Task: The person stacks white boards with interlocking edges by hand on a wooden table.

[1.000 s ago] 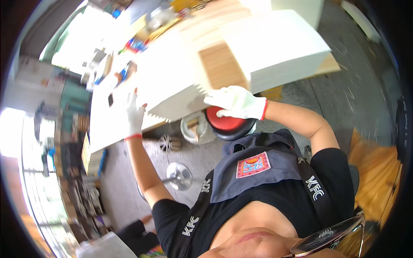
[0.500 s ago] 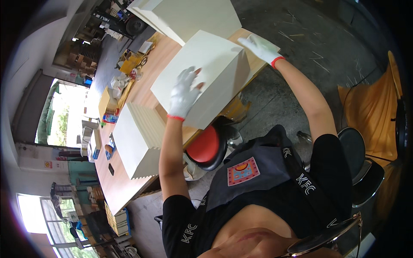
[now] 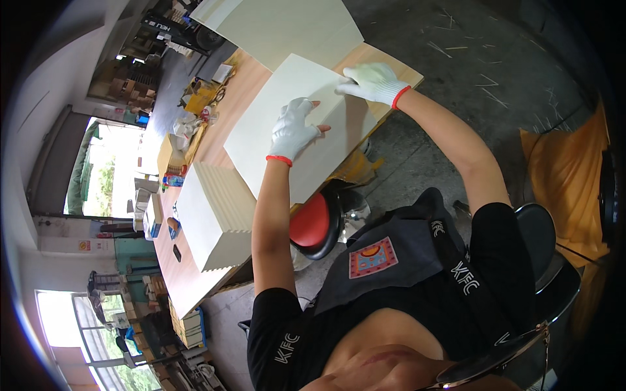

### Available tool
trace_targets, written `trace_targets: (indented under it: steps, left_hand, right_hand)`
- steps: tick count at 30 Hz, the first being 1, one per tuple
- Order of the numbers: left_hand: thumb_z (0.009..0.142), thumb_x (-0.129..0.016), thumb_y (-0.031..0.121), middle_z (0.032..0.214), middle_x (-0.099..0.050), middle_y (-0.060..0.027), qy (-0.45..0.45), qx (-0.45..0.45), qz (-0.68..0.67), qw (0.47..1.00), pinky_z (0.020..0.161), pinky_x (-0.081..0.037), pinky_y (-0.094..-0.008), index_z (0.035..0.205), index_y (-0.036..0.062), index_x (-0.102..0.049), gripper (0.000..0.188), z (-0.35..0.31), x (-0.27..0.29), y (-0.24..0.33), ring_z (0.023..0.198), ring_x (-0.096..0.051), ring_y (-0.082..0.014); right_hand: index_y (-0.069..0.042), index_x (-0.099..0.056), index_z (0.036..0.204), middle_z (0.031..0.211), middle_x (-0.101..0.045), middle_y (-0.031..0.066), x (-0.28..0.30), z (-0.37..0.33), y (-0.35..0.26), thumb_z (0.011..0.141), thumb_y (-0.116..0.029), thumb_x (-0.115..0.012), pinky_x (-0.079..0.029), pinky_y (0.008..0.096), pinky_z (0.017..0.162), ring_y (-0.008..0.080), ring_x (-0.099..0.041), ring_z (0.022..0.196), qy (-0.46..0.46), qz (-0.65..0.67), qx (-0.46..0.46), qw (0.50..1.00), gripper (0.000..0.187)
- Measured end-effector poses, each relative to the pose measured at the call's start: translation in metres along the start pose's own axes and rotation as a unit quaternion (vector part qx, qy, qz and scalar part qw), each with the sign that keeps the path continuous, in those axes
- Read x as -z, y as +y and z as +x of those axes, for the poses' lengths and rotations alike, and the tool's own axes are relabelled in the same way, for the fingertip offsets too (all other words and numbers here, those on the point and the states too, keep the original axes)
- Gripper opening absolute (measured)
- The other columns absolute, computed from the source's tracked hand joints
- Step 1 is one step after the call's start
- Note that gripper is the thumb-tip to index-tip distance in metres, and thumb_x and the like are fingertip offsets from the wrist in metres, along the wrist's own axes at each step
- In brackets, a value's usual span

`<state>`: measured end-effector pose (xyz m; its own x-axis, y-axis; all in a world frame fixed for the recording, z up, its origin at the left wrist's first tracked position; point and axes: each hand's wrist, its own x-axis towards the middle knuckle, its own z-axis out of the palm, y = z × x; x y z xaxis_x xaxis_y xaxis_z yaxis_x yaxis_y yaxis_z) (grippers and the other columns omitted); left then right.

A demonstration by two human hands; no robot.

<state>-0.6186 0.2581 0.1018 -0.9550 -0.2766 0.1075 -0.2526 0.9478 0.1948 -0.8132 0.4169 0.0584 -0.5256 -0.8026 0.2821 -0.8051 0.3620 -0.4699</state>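
A white board lies on the wooden table in front of me, with a shadow across its right part. My left hand rests on its middle, fingers spread, in a white glove with a red cuff; bare fingertips stick out of the glove. At the board's far right edge is my right hand, gloved the same way, its thumb and fingers apart. Whether the right fingertips touch the board is hard to tell. Neither hand grips anything.
A stack of white boards with stepped edges stands to the left. Larger pale panels stand at the back of the table. A phone lies near the left edge. A red-seated stool is below the table's front edge.
The board's front part, which sloped down at an angle, now looks level with the rest. My right hand has come left to the board's edge; my left hand has shifted slightly right.
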Motion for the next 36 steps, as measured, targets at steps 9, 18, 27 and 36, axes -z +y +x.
trace_targets:
  steps: [9,18,27,36]
  left_hand:
    - [0.087,-0.063,0.013,0.11,-0.065,-0.0081,0.071,0.046,-0.09,0.992,0.087,-0.052,-0.0415,0.107,0.0156,-0.07,0.021,0.043,-0.032,-0.008,0.108,-0.06,-0.0298]
    - [0.09,-0.055,-0.001,0.119,-0.069,-0.0097,0.101,-0.034,-0.319,0.942,0.093,-0.051,-0.0354,0.11,0.007,-0.07,0.026,0.041,-0.049,-0.021,0.111,-0.065,-0.0248]
    - [0.081,-0.078,0.011,0.127,-0.066,-0.0107,0.071,-0.005,-0.302,0.951,0.1,-0.049,-0.0367,0.122,0.0076,-0.065,0.043,0.043,-0.049,-0.02,0.121,-0.062,-0.028]
    - [0.086,-0.072,0.007,0.128,-0.064,-0.0138,0.045,-0.011,-0.326,0.944,0.105,-0.045,-0.0348,0.129,-0.0001,-0.06,0.045,0.043,-0.044,-0.021,0.121,-0.06,-0.0239]
  right_hand:
    - [-0.012,-0.063,0.094,0.085,-0.067,0.0138,0.001,0.033,-0.021,0.094,-0.057,-0.051,-0.051,0.0445,0.071,0.0332,-0.065,0.081,0.028,-0.047,0.141,0.989,0.046]
    - [-0.011,-0.065,0.107,0.101,-0.068,0.0159,-0.03,0.013,-0.017,0.099,-0.06,-0.038,-0.047,0.0451,0.085,0.0378,-0.062,0.098,0.087,0.239,-0.102,0.962,0.056]
    - [-0.027,-0.063,0.133,0.14,-0.057,0.0127,-0.043,0.007,-0.01,0.101,-0.058,-0.036,-0.043,0.0426,0.104,0.0334,-0.055,0.126,0.085,0.221,-0.087,0.968,0.052]
    - [-0.017,-0.065,0.108,0.096,-0.067,0.0136,-0.051,0.006,-0.013,0.102,-0.056,-0.037,-0.047,0.0455,0.077,0.0369,-0.062,0.091,0.209,0.231,-0.042,0.949,0.049]
